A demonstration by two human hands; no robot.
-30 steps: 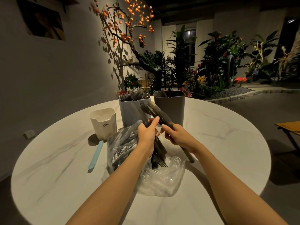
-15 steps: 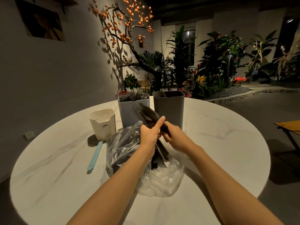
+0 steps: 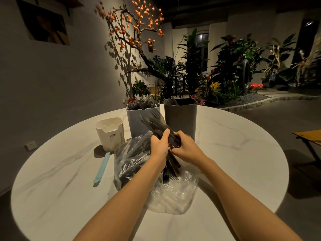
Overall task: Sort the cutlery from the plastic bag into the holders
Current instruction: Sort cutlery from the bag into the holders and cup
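Since a second ago the bundle of dark cutlery (image 3: pixel 156 125) has swung lower and leftward, and both hands have closed in together at the centre of the frame. The left hand (image 3: pixel 159 147) wraps its grip around the handles; the right hand (image 3: pixel 186 148) pinches them from the other side. Below them the plastic bag (image 3: pixel 139 162) sags on the tabletop (image 3: pixel 234 153), more forks spilling from its mouth.

To do this step well, I would square the handles, keep like pieces together, then lift them clear of the bag before tipping them into a holder.

Three holders stand behind: a cream holder (image 3: pixel 111 134) at left, a blue-grey holder (image 3: pixel 137 119) holding forks, and a dark grey holder (image 3: pixel 180 115). One pale blue utensil (image 3: pixel 102 168) lies at lower left.
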